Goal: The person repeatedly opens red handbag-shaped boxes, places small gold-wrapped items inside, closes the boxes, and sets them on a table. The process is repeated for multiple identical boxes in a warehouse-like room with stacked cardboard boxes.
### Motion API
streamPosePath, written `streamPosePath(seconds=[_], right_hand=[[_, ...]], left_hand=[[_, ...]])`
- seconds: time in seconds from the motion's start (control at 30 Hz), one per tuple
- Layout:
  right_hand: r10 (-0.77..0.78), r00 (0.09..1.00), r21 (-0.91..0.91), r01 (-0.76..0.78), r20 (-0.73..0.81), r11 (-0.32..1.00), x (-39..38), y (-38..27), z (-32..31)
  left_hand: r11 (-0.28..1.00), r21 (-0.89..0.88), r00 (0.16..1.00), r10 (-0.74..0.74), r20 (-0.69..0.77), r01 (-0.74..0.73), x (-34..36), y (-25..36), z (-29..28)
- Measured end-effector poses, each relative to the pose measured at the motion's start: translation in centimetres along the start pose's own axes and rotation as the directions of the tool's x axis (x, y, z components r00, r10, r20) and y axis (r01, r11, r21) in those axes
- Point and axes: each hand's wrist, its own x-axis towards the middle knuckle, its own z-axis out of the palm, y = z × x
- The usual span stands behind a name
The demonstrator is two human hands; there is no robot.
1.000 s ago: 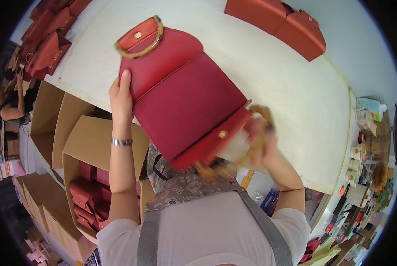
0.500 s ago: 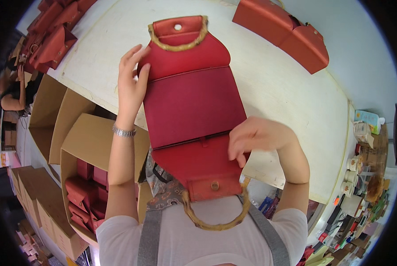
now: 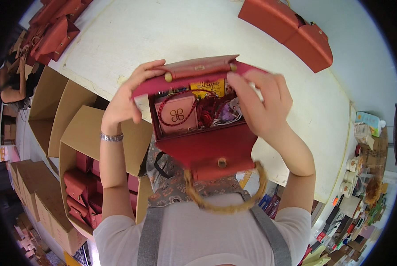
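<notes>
A red gift box (image 3: 207, 146) stands on the table edge in front of me, its far flap lifted. My left hand (image 3: 129, 95) grips the lifted flap (image 3: 194, 68) at its left corner, fingers above and thumb below. My right hand (image 3: 265, 102), slightly blurred, holds the flap's right side. Inside lie a pink square box (image 3: 177, 114), a yellow printed packet (image 3: 207, 87), a dark red braided cord (image 3: 163, 104) and small items partly hidden by my right hand. The near flap hangs toward me with a bamboo handle (image 3: 225, 207).
More red boxes stand at the back right (image 3: 291, 33) and far left (image 3: 54, 40). An open carton (image 3: 105, 133) with red boxes is at my left, beside other cartons (image 3: 52, 208). Tape rolls (image 3: 348, 179) and clutter line the right edge. A person (image 3: 14, 84) sits far left.
The opened-out cover has been folded up; its far flap came toward me and the box's contents now show. Both hands moved onto the lifted flap.
</notes>
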Motion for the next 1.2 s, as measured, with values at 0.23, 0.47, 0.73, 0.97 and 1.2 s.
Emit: streamPosePath(seconds=[0.23, 0.47, 0.73, 0.97, 1.2], right_hand=[[-0.313, 0.819, 0.671, -0.114, 0.481, 0.733, -0.8, -5.4, 0.7], [-0.078, 0.822, 0.473, -0.245, 0.565, 0.846, 0.0, -5.8, 4.7], [0.171, 0.498, 0.200, -0.605, 0.850, 0.770, 2.3, -5.6, 13.4], [0.023, 0.404, 0.147, -0.386, 0.914, 0.911, 3.0, -6.6, 12.0], [-0.193, 0.466, 0.411, -0.428, 0.864, 0.805, 1.4, -3.7, 13.7]], left_hand=[[0.953, -0.037, 0.664, -0.238, -0.709, 0.302, 6.0, -3.2, 2.4], [0.953, 0.137, 0.672, -0.086, -0.736, 0.271, 7.1, -3.4, 3.0], [0.946, 0.101, 0.636, -0.126, -0.761, 0.309, 7.2, -2.8, 3.3], [0.923, 0.150, 0.623, -0.114, -0.774, 0.355, 7.2, -3.1, 3.4], [0.928, 0.128, 0.618, -0.126, -0.776, 0.350, 7.3, -3.2, 3.2]])
